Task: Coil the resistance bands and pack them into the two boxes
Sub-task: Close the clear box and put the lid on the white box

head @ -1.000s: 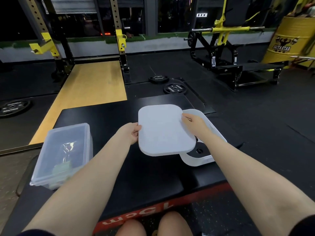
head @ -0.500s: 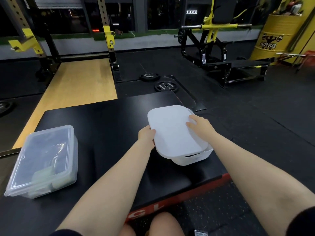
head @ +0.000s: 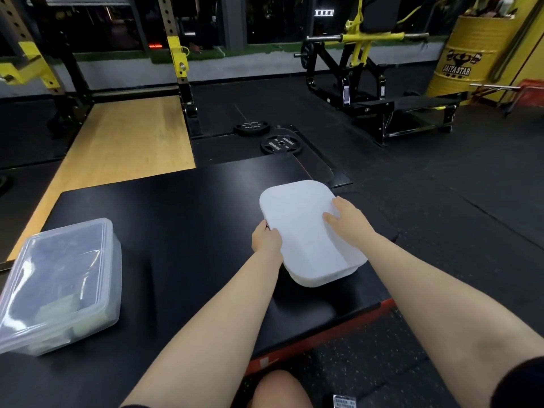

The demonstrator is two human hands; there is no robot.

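A white box (head: 323, 279) stands on the black padded platform (head: 176, 216) in front of me, covered by its white lid (head: 303, 228); its contents are hidden. My left hand (head: 266, 241) grips the lid's left edge, thumb on top. On the lid's right side my right hand (head: 347, 220) lies flat with its fingers spread. At the platform's left end sits a clear plastic box (head: 59, 284) with its lid on, and a pale green band (head: 56, 312) shows dimly through the wall.
Two black weight plates (head: 281, 144) lie on the floor beyond the platform. A wooden lifting platform (head: 126, 139) and a rack upright (head: 179, 63) stand at the back left, a bench machine (head: 382, 107) and a yellow drum (head: 468, 54) at the back right.
The lid, held above and left of the open white box a second ago, now sits down over it. My right hand has flattened onto the lid.
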